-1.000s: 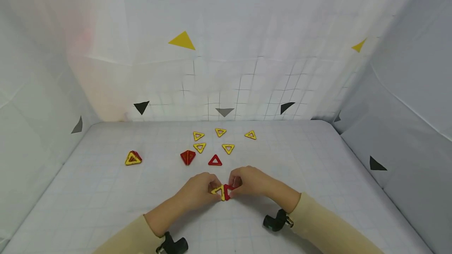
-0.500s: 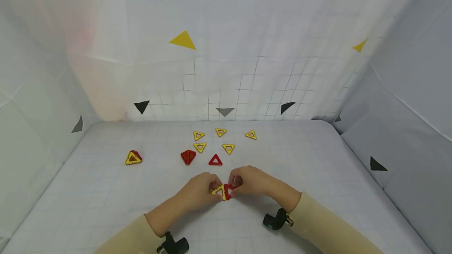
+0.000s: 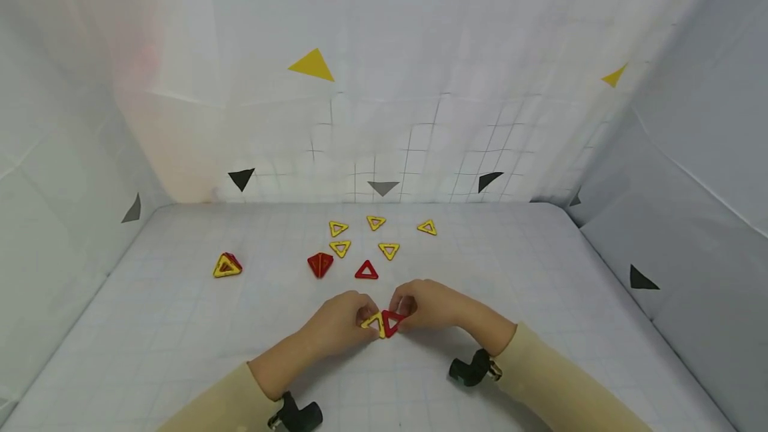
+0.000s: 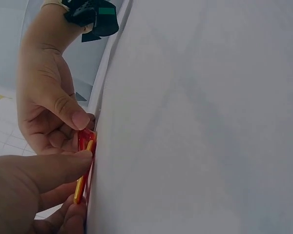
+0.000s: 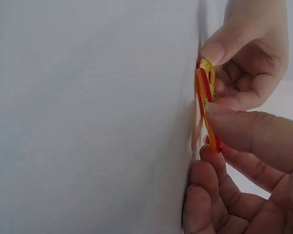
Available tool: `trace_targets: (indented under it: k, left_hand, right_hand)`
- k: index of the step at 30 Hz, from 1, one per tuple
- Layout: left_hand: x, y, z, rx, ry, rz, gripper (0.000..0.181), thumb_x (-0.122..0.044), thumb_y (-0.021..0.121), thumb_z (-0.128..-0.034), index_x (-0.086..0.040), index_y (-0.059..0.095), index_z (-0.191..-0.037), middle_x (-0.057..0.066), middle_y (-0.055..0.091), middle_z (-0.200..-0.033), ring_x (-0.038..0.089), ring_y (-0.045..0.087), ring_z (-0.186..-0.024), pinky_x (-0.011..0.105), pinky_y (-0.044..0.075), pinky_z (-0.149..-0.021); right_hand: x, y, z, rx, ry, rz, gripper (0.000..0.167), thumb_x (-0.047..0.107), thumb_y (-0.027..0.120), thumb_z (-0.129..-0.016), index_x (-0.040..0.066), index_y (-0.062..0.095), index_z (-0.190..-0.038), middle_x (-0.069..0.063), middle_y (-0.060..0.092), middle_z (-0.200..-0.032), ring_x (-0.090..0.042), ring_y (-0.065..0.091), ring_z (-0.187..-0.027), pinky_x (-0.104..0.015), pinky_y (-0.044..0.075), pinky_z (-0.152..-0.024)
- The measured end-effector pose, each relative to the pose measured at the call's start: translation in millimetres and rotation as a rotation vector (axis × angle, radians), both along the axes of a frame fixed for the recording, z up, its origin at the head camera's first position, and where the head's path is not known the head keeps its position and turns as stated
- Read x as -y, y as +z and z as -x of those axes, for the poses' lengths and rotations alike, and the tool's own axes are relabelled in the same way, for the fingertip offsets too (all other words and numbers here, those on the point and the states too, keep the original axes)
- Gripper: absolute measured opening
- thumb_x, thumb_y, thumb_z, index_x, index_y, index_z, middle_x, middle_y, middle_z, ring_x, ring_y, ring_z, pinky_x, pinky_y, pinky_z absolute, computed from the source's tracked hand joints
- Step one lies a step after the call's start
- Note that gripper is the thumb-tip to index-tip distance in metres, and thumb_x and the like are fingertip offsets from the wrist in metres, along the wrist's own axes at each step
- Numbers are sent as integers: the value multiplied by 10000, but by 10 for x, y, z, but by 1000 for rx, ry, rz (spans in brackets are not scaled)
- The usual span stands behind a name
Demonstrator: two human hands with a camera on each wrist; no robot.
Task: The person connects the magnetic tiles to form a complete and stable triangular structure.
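Near the front middle of the table in the head view, my left hand (image 3: 339, 323) pinches a yellow triangular magnetic tile (image 3: 382, 327). From the other side, my right hand (image 3: 429, 307) pinches a red triangular tile (image 3: 387, 327) by its right part. The two tiles meet edge to edge, close above the white surface. Seen from the left wrist, thumb and fingers hold the yellow tile (image 4: 79, 189) nearly edge-on, with the red tile (image 4: 86, 135) beyond it. In the right wrist view, fingertips partly cover the red tile (image 5: 207, 87).
Behind the hands lie a loose red triangle (image 3: 367, 271) and several yellow triangles (image 3: 389, 251). A red folded tile piece (image 3: 321, 265) sits to their left. Farther left stands a yellow-and-red pyramid (image 3: 228, 265). White cloth walls (image 3: 384, 119) enclose the table's back and sides.
The red tile has turned slightly in my right fingers, so more of its triangle shows. Both hands stay almost in place, and the tiles still meet.
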State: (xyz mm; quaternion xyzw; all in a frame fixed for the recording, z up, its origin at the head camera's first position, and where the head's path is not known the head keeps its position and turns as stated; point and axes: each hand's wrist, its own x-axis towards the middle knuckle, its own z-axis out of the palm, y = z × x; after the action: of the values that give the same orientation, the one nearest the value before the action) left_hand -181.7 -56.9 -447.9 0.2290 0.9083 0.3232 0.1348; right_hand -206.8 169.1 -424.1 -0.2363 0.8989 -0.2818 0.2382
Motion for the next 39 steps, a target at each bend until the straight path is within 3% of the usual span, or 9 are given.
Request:
trace_targets:
  k: [9, 20, 32, 39]
  left_hand:
    - [-3, 61, -2, 1, -13, 2, 255, -229, 834, -825, -136, 739, -1043, -84, 591, -850, 87, 537, -773, 258, 483, -713]
    - [-29, 51, 28, 19, -15, -13, 256, -230, 849, -813, -139, 730, -1020, -85, 605, -839, 93, 544, -769, 258, 482, -706]
    - [-94, 42, 25, 29, -9, 0, 273, -242, 853, -809, -142, 720, -1025, -81, 593, -835, 108, 539, -759, 258, 479, -692]
    - [-73, 39, 37, 25, -20, -7, 275, -245, 851, -811, -144, 717, -1029, -87, 595, -840, 99, 541, -767, 254, 482, -703]
  right_hand:
    - [-56, -4, 11, -14, 14, 57, 161, 139, 799, -856, 222, 720, -969, 76, 636, -773, -130, 583, -759, -300, 499, -707]
    - [-96, -41, 3, 30, 9, 162, 197, 103, 811, -839, 179, 735, -1003, 92, 689, -842, -126, 640, -779, -267, 552, -726]
    - [-145, -72, -2, -18, 7, 178, 187, 113, 828, -826, 162, 756, -991, 101, 688, -808, -125, 636, -754, -270, 545, -696]
    - [-135, -55, -18, 3, -8, 191, 225, 79, 831, -814, 152, 757, -1014, 94, 697, -835, -132, 640, -772, -271, 545, -712]
